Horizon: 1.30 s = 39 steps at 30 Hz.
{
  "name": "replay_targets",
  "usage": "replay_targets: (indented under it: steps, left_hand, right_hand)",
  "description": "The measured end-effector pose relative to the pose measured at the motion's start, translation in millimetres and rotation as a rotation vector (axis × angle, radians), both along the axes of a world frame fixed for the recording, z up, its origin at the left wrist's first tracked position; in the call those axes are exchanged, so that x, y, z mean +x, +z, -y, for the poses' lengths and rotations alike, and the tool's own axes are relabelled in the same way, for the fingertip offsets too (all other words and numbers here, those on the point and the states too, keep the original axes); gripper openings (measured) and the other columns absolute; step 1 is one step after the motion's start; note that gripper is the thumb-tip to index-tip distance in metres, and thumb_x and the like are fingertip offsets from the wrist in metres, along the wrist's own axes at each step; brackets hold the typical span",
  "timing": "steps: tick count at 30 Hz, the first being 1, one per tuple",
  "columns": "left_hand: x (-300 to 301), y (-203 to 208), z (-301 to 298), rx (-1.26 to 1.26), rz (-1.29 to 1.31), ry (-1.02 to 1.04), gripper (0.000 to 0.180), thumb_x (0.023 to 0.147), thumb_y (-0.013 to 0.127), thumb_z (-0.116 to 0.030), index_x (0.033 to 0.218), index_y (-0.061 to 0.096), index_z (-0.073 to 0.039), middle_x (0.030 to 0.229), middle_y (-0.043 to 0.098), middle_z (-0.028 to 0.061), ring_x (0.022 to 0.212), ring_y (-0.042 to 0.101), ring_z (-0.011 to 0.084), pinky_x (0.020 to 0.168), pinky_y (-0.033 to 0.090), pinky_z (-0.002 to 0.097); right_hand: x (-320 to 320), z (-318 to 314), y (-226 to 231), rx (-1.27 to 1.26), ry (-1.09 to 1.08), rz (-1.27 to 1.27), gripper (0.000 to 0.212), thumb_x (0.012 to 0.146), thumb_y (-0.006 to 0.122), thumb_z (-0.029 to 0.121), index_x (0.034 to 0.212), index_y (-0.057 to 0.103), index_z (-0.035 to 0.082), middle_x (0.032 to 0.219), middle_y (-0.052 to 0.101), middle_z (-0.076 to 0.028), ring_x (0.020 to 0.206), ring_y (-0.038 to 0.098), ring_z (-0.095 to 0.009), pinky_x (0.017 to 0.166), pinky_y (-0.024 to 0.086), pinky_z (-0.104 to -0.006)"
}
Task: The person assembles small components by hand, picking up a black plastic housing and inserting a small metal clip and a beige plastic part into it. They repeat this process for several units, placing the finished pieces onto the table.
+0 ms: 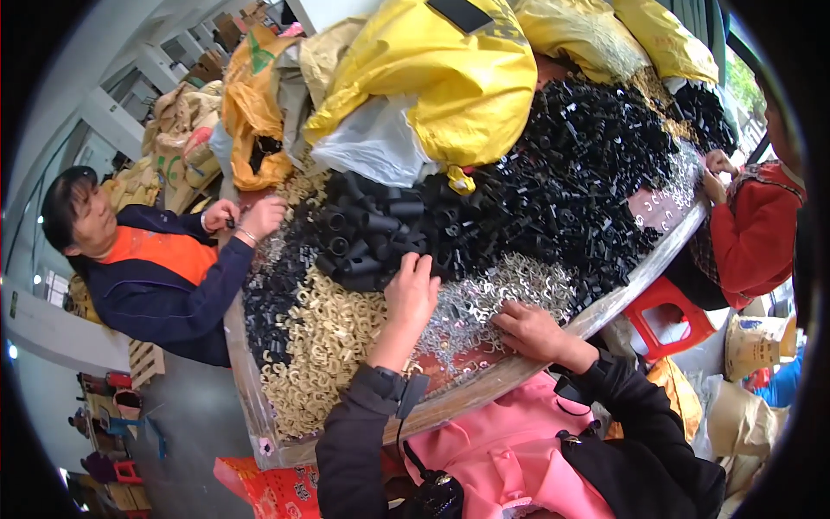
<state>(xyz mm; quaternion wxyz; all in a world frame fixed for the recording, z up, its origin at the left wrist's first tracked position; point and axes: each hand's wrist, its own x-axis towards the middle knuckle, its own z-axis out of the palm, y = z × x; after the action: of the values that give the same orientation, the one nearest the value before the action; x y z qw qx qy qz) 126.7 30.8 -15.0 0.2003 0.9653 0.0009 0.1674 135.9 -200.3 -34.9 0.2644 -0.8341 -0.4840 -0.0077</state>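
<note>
My left hand [410, 298] reaches over the near edge of a heap of thick black plastic tubes [373, 227]. Its fingers are stretched out and touch the tubes; nothing shows held in it. My right hand [534, 332] rests low over a spread of small silver metal clips [467, 304], its fingers bent and drawn together at the tips. Whatever lies between those fingertips is hidden. Beside my left forearm lies a pile of cream-coloured curved pieces [324, 342]. Small black plastic parts [571, 186] form a large mound beyond both hands.
A wooden rim [484, 385] edges the table. Yellow sacks [458, 78] stand at its far side, with an orange bag [252, 112] left of them. One co-worker [164, 268] handles a small part at left; another [752, 225] works at right near a red stool [666, 316].
</note>
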Motion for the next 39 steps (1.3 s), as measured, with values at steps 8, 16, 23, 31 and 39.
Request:
replay_targets:
  steps: [8, 16, 23, 31, 39]
  left_hand:
    - [-21, 4, 8, -0.04, 0.076, 0.019, 0.037, 0.069, 0.061, -0.015, 0.102, 0.049, -0.003, 0.102, 0.048, 0.0133, 0.07, 0.055, 0.0264, 0.06, 0.046, 0.0346]
    - [-130, -8, 32, -0.208, -0.203, -0.07, 0.028, 0.069, 0.061, -0.015, 0.093, 0.052, -0.002, 0.084, 0.053, 0.0104, 0.065, 0.055, 0.0254, 0.057, 0.045, 0.0324]
    - [-128, -17, 35, -0.238, -0.198, -0.046, 0.022, 0.069, 0.06, -0.011, 0.088, 0.053, -0.003, 0.079, 0.051, 0.0099, 0.065, 0.054, 0.0265, 0.056, 0.044, 0.033]
    - [-127, -24, 36, -0.229, -0.184, -0.077, 0.015, 0.068, 0.059, -0.009, 0.08, 0.052, -0.004, 0.075, 0.048, 0.0083, 0.065, 0.053, 0.0261, 0.055, 0.044, 0.0338]
    - [-119, -33, 34, -0.198, -0.214, -0.07, 0.011, 0.069, 0.059, -0.009, 0.077, 0.054, -0.005, 0.072, 0.049, 0.0068, 0.062, 0.054, 0.0257, 0.053, 0.044, 0.0344]
  right_hand:
    - [11, 10, -13, 0.006, -0.086, -0.093, 0.018, 0.068, 0.055, 0.012, 0.085, 0.052, 0.007, 0.072, 0.048, -0.009, 0.062, 0.053, -0.027, 0.056, 0.044, -0.0361]
    - [10, -5, -8, -0.1, -0.148, 0.082, 0.009, 0.069, 0.053, 0.01, 0.077, 0.051, 0.006, 0.071, 0.049, -0.008, 0.06, 0.053, -0.027, 0.052, 0.044, -0.0351]
    - [17, 2, -5, -0.036, -0.145, 0.04, 0.01, 0.07, 0.055, 0.012, 0.078, 0.054, 0.005, 0.068, 0.049, -0.009, 0.058, 0.052, -0.026, 0.051, 0.043, -0.0341]
    - [-28, -32, -6, 0.099, 0.132, -0.151, 0.009, 0.068, 0.056, 0.011, 0.073, 0.051, 0.006, 0.066, 0.046, -0.009, 0.055, 0.052, -0.027, 0.048, 0.044, -0.0351]
    - [-37, -58, -13, -0.189, 0.141, -0.108, 0.013, 0.069, 0.055, 0.013, 0.077, 0.049, 0.005, 0.072, 0.048, -0.009, 0.057, 0.053, -0.027, 0.047, 0.043, -0.0354]
